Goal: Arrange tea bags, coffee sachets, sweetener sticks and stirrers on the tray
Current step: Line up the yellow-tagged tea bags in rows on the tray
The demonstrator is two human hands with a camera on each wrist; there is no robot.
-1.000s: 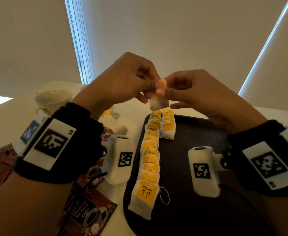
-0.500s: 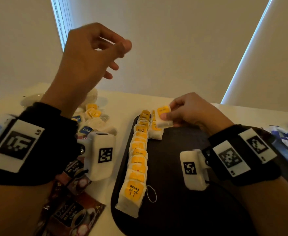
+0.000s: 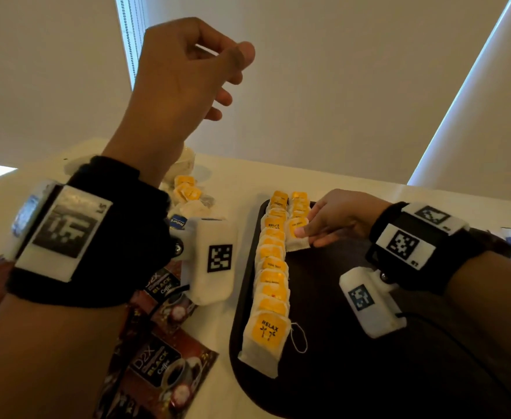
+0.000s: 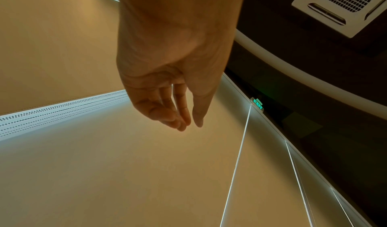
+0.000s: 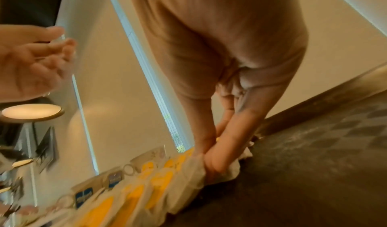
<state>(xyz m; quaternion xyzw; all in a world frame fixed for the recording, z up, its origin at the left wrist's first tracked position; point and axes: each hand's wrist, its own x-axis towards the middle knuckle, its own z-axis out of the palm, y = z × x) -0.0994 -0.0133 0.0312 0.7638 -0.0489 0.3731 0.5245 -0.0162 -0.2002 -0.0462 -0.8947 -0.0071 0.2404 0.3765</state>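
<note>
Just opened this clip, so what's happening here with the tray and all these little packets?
A person is lining up tea bags on a dark tray. The right hand pinches a tea bag and sets it at the near end of a short second row, beside a long row that runs along the tray's left edge. The left hand is raised in the air with loosely curled fingers, holding nothing. Coffee sachets and more tea bags lie on the table left of the tray.

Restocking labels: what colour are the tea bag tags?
Yellow-orange, on white tea bags; clearest in the head view.
</note>
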